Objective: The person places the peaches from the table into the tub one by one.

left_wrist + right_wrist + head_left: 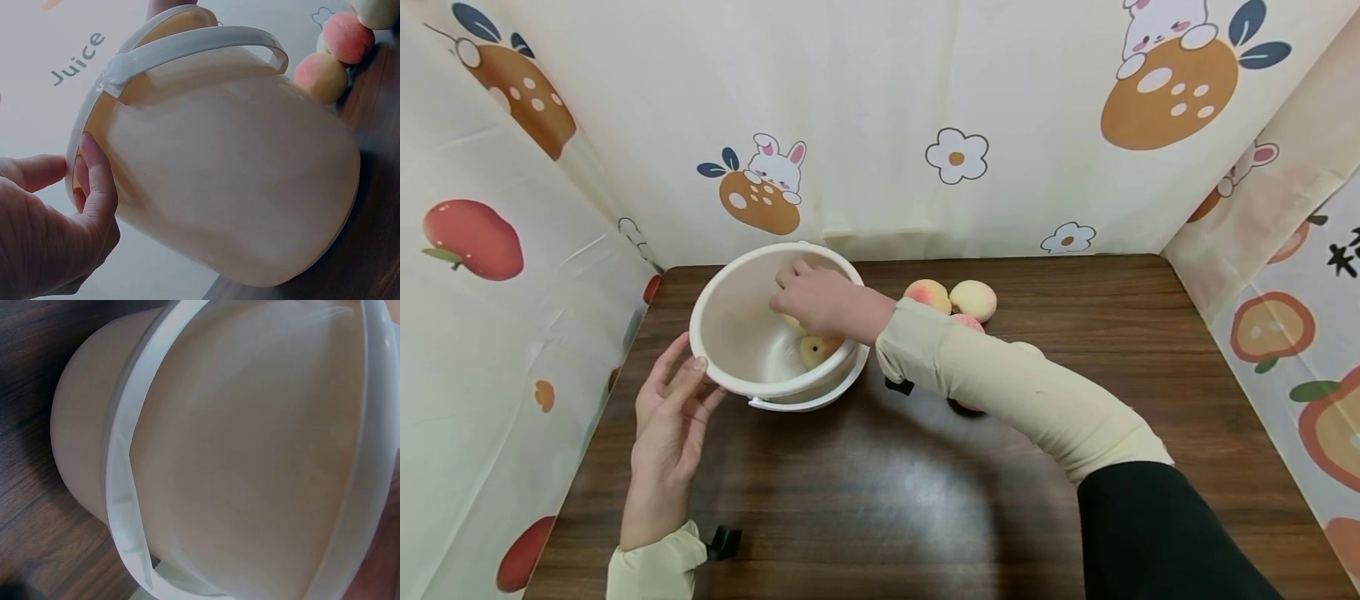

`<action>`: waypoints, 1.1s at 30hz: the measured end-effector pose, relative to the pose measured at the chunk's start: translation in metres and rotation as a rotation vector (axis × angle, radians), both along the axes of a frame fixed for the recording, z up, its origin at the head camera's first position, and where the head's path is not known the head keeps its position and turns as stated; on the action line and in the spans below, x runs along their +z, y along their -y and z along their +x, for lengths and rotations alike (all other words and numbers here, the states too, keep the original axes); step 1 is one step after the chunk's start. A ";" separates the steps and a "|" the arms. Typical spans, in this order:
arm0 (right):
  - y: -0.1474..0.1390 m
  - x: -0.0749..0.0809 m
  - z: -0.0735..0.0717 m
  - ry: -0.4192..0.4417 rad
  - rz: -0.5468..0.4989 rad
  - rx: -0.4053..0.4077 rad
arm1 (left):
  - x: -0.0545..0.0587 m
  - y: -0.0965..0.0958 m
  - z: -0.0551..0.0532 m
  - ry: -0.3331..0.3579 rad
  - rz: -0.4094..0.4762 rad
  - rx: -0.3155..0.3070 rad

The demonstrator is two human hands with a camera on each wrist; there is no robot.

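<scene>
A white plastic bucket [730, 325] with a swing handle [206, 40] stands at the left of the table, its mouth towards me. My left hand [673, 412] pinches its rim at the left, thumb on one side and fingers on the other, as the left wrist view also shows. My right hand [823, 300] reaches down inside the bucket with bent fingers. A yellow-red peach [818, 350] lies at the bottom, and another pale yellow one [792, 322] shows just under the hand. I cannot tell whether the right fingers hold it. The right wrist view shows only the bucket's side and handle.
Several peaches [973, 300] lie on the dark wooden table [880, 517] right of the bucket, some partly covered by my right sleeve [1000, 375]. A printed curtain [880, 108] hangs behind the table and along its sides.
</scene>
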State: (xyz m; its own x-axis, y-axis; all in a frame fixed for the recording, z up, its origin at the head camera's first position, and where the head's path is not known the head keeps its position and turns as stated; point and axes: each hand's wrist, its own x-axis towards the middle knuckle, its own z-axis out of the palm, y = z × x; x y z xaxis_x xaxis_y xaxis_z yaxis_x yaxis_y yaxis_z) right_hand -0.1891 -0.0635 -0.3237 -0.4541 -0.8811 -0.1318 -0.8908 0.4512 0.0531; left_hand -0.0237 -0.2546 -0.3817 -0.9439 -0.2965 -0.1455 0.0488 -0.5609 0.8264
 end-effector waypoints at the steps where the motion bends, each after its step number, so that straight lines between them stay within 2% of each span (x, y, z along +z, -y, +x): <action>1: 0.000 0.000 0.000 0.005 0.003 -0.003 | 0.000 0.000 0.000 0.002 -0.003 -0.001; 8: 0.005 0.001 0.001 0.079 0.033 -0.019 | 0.000 0.000 0.000 0.010 -0.010 0.004; 15: 0.010 -0.003 0.003 0.146 0.116 -0.050 | 0.000 0.000 -0.001 0.003 -0.015 0.001; 21: 0.005 -0.006 0.000 0.224 0.114 -0.061 | -0.001 0.000 0.000 0.012 -0.023 0.001; 28: 0.003 -0.008 -0.002 0.235 0.089 -0.040 | -0.001 -0.001 0.000 0.016 -0.025 0.006; 33: 0.000 -0.007 -0.001 0.220 0.062 -0.054 | -0.001 -0.001 0.000 0.019 -0.028 0.009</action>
State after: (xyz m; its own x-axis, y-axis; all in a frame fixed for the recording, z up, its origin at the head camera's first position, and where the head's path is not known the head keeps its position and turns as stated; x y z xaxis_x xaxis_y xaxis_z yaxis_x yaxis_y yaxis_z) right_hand -0.1899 -0.0639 -0.3304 -0.4545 -0.8437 -0.2855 -0.8588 0.5001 -0.1108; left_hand -0.0235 -0.2537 -0.3826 -0.9384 -0.3090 -0.1544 0.0381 -0.5369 0.8428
